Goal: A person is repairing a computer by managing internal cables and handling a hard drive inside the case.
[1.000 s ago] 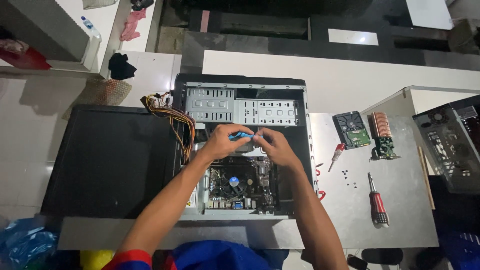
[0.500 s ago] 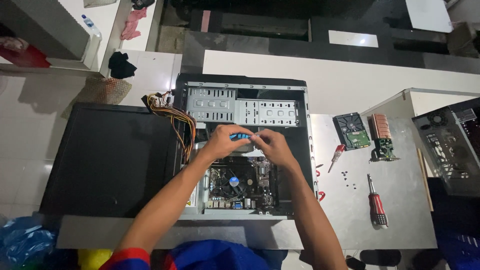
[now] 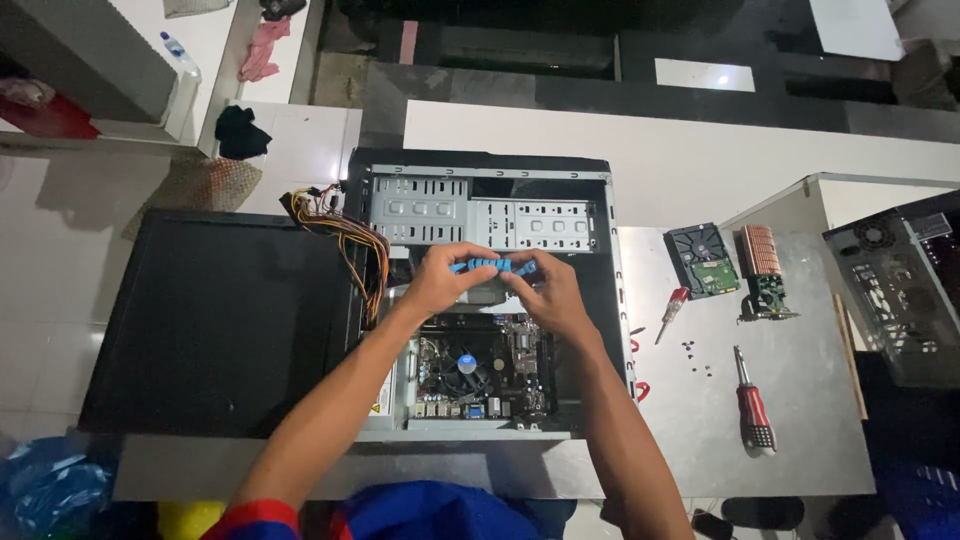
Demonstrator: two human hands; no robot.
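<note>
Above the open computer case (image 3: 480,170), over its motherboard (image 3: 480,365), I hold a blue memory stick (image 3: 493,266) level, long axis running left to right, my left hand (image 3: 440,283) pinching one end, my right hand (image 3: 548,292) the other.

A dim workshop seen from above. A grey table (image 3: 800,400) fills the lower middle of the view, lit brighter than its surroundings. At nine o'clock, pale floor tiles (image 3: 50,280) show soft shadows. At eleven o'clock stands a white shelf (image 3: 215,40) holding a clear plastic bottle (image 3: 172,47) and a pink cloth (image 3: 262,52) — a black cloth (image 3: 240,130) lies just below it. At twelve o'clock a long white panel (image 3: 700,150) borders a dark floor (image 3: 600,40), where a pale rectangle (image 3: 705,74) catches a small glare of overhead light. At three o'clock, a white cabinet (image 3: 860,200) stands beside the table.
</note>
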